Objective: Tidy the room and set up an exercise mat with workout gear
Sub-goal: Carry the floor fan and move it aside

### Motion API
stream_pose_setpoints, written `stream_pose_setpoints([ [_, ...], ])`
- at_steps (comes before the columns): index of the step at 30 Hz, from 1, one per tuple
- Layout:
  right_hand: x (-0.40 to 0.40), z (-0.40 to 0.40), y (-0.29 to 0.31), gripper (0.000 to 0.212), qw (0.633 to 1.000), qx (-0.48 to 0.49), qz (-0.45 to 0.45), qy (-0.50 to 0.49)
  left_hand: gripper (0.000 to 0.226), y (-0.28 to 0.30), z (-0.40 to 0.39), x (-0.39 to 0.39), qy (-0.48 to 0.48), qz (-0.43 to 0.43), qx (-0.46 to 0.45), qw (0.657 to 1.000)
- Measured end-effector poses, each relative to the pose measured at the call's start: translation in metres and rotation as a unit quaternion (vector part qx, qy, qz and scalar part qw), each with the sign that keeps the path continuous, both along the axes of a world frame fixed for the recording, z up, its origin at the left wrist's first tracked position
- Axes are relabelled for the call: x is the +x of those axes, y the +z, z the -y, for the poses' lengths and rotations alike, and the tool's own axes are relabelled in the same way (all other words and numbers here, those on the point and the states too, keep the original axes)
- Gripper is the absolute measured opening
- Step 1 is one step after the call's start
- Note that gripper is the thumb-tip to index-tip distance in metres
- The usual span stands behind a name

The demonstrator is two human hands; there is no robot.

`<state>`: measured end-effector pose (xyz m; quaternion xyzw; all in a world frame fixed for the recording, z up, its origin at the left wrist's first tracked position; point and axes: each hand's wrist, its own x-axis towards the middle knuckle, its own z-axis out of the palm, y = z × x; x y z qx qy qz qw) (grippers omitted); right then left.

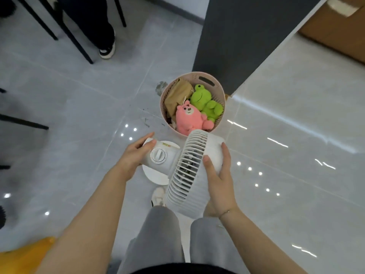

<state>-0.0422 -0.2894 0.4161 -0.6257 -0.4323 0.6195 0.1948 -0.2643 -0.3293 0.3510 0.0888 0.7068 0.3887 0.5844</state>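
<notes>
White plastic fills both hands: the right hand [218, 175] wraps the rim of the fan [189, 171] head, thumb laid on the front grille and fingers curved round the back housing, while the left hand [134, 155] cups the stand near the round dial [158, 155], fingers curled over its far side. So each grip is clamped on the fan, which is held in the air above the grey tiled floor [79, 95], tipped so the round base [156, 175] faces down and away. Its cord [185, 246] hangs down between the grey trouser legs. Just beyond the fan stands a pink basket [209, 80] holding a pink plush bear [189, 119], a green plush frog [205, 101] and a brown paper bag [177, 93], close against a dark wall panel [237, 36]. Dark chair legs [65, 30] and another person's shoe [107, 51] sit further off to the left. I judge the trailing cord the main hazard: it could catch a foot or snag while the fan is carried. The head may also pivot on its neck and shift the load, and a thumb pressing the thin grille slats could bend them.
</notes>
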Motion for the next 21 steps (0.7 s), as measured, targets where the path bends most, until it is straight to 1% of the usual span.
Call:
stream_pose_setpoints([
  [3, -0.026, 0.026, -0.005, 0.044, 0.991, 0.034, 0.015, -0.132, 0.04, 0.001, 0.005, -0.014, -0.028, 0.023, -0.001, 0.999],
  [5, -0.042, 0.041, -0.006, 0.039, 0.983, 0.052, 0.038, -0.17, 0.039, 0.0, 0.008, -0.022, -0.027, 0.033, 0.0, 0.999],
  [9, -0.054, 0.047, -0.004, 0.04, 0.981, 0.069, 0.077, -0.166, 0.041, 0.0, 0.015, -0.025, 0.016, 0.041, 0.008, 0.999],
  [13, -0.04, 0.029, -0.007, 0.042, 0.981, 0.101, 0.122, -0.11, 0.047, -0.002, 0.027, -0.007, 0.051, 0.044, 0.017, 0.998],
  [18, -0.034, 0.032, -0.008, 0.041, 0.978, 0.092, 0.108, -0.154, 0.046, -0.003, 0.012, -0.005, 0.006, 0.017, 0.024, 1.0],
  [21, -0.032, 0.031, -0.004, 0.043, 0.982, 0.075, 0.093, -0.144, 0.046, 0.0, 0.011, -0.003, -0.01, 0.014, 0.021, 1.0],
])
